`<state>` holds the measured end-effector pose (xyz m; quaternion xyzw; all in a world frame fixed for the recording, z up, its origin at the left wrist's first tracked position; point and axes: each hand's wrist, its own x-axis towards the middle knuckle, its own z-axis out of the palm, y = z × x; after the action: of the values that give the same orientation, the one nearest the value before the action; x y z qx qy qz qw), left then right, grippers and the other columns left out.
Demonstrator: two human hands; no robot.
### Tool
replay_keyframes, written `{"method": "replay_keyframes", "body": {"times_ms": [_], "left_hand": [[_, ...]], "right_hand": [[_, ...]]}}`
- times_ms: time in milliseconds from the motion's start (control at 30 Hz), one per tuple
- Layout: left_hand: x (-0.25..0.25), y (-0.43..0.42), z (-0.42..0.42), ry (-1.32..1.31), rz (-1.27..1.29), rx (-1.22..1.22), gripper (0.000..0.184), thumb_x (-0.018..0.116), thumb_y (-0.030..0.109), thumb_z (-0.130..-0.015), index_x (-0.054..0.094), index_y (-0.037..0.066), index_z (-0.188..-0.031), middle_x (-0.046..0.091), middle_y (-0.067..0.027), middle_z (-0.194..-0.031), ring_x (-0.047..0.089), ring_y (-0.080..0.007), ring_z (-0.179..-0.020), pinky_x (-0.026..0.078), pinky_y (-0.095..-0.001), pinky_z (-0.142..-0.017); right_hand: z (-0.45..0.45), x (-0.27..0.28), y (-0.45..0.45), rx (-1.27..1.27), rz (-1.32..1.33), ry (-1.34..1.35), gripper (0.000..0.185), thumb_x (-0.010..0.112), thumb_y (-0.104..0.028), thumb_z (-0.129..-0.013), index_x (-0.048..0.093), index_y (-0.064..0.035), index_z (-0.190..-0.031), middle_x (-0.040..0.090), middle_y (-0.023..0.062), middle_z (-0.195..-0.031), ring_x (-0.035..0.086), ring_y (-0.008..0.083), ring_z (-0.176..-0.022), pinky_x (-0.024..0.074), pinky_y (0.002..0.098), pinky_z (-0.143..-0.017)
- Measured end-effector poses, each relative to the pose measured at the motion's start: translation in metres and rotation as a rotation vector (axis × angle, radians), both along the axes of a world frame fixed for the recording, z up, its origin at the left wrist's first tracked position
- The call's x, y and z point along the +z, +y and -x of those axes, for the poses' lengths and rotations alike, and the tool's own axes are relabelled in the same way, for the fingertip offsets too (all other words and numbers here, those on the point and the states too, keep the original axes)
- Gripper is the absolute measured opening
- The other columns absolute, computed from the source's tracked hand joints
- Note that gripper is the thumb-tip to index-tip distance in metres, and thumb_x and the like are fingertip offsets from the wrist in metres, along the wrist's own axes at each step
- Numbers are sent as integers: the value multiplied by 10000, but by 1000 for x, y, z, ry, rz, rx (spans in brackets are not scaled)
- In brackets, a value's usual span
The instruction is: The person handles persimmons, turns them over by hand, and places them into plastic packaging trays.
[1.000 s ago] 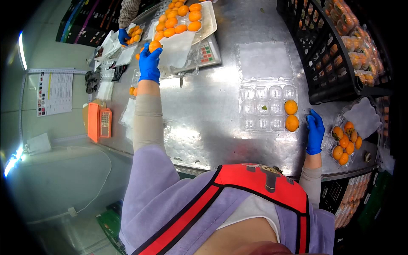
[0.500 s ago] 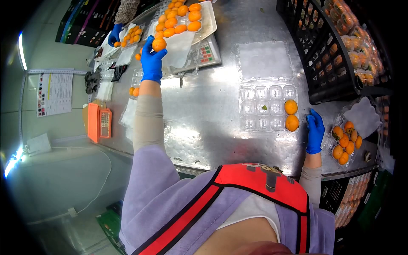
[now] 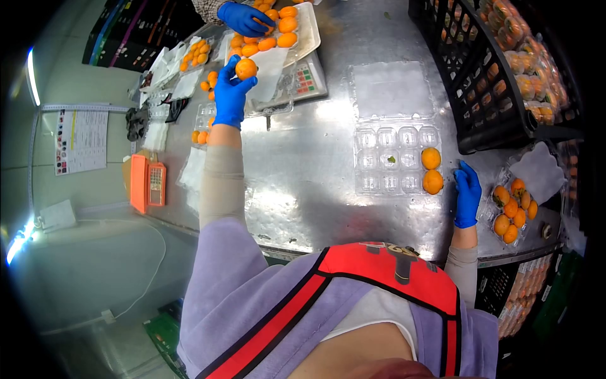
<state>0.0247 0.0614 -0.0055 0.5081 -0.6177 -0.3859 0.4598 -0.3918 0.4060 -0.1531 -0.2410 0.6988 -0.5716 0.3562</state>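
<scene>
Head view, left hand (image 3: 231,98): blue-gloved, raised at the near left of the scale; thumb and fingers clamped on one orange fruit.
Held fruit (image 3: 245,69): up at the fingertips, in front of the white sheet (image 3: 268,71) that hangs near the scale.
Right hand (image 3: 467,192): blue-gloved, at the right of the open box; fingers loosely curved and slightly apart, near the two boxed fruits but not touching them.
Open box (image 3: 388,138): clear plastic, on the metal table (image 3: 315,151), three rows of four cups, its lid (image 3: 390,88) folded back on the far side with a white pad inside.
Boxed fruits (image 3: 432,170): two, in the right-hand column, one in the middle row and one in the near row.
Green leaf (image 3: 391,160): small, middle row, second column from the left.
Scale (image 3: 309,79): beyond the left hand, keys facing right; a white tray (image 3: 312,39) of orange fruits stands above it.
Co-worker's hand (image 3: 246,18): blue-gloved, reaching over those fruits; cannot tell whether its fingers grip one.
Right side: a black crate (image 3: 505,136) of packed fruit, and nearer, a group of fruits (image 3: 514,211) in clear plastic, right of the right hand.
Left side: an orange calculator (image 3: 156,184) at the table's edge.
</scene>
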Motion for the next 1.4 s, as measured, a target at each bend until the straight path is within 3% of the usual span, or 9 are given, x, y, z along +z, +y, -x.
{"method": "replay_keyframes", "body": {"times_ms": [300,367,500,1000,1067,1200,1300,1367,1400], "left_hand": [[1,4,3,-12,-12,-28,686,726,-44,-704,446,19,-1327,522,-95,-1248,575,-181,-1028,479,-276,-877],[-2,2,3,-25,21,21,696,775,-31,-661,480,-3,-1291,573,-77,-1114,591,-107,-852,506,-230,-772],[-3,2,2,83,-13,12,682,792,12,-668,489,-19,-1278,583,-71,-1070,585,-107,-848,500,-231,-776],[-3,7,4,79,-41,24,678,793,49,-687,478,-36,-1281,596,-76,-1070,594,-124,-914,482,-245,-826],[-2,8,3,8,-60,19,626,740,86,-754,458,-38,-1299,568,-106,-1178,556,-183,-1064,404,-284,-956],[20,29,19,7,-78,1,617,725,56,-761,446,-42,-1302,550,-115,-1208,551,-199,-1088,420,-304,-958],[41,69,43,151,9,-220,652,771,18,-694,486,-11,-1280,570,-80,-1218,572,-79,-844,479,-210,-763],[39,88,47,-71,91,-301,603,700,-33,-743,448,-32,-1291,471,-138,-1333,532,-230,-1135,454,-327,-944],[39,96,52,-99,84,-328,601,711,-31,-732,464,-18,-1280,445,-136,-1365,518,-225,-1152,462,-319,-935]], "right_hand": [[0,0,0,-9,-4,-11,313,549,-97,-895,557,24,-1184,595,84,-1159,535,147,-1027,399,256,-924],[-1,1,0,-9,-11,-4,314,549,-99,-896,557,23,-1185,595,84,-1158,535,146,-1026,400,256,-923],[0,1,0,-4,-11,-8,314,548,-103,-900,556,23,-1187,596,86,-1156,539,146,-1019,403,254,-919],[1,-5,1,0,-8,27,314,546,-103,-897,557,23,-1185,600,89,-1163,545,151,-1030,405,257,-921],[2,-6,1,1,-10,27,316,545,-103,-896,557,23,-1186,600,90,-1163,544,151,-1030,405,258,-923],[2,-6,0,0,-16,39,317,545,-104,-895,558,24,-1185,600,95,-1163,545,157,-1032,404,264,-930],[1,-6,0,-1,-12,62,315,545,-105,-895,559,25,-1183,600,99,-1163,546,165,-1037,403,271,-936],[2,-9,0,2,-3,65,315,546,-106,-895,559,25,-1182,601,100,-1162,546,168,-1040,402,273,-939],[3,-10,0,3,6,67,315,547,-107,-895,560,25,-1181,602,102,-1161,545,170,-1042,400,274,-941]]}}
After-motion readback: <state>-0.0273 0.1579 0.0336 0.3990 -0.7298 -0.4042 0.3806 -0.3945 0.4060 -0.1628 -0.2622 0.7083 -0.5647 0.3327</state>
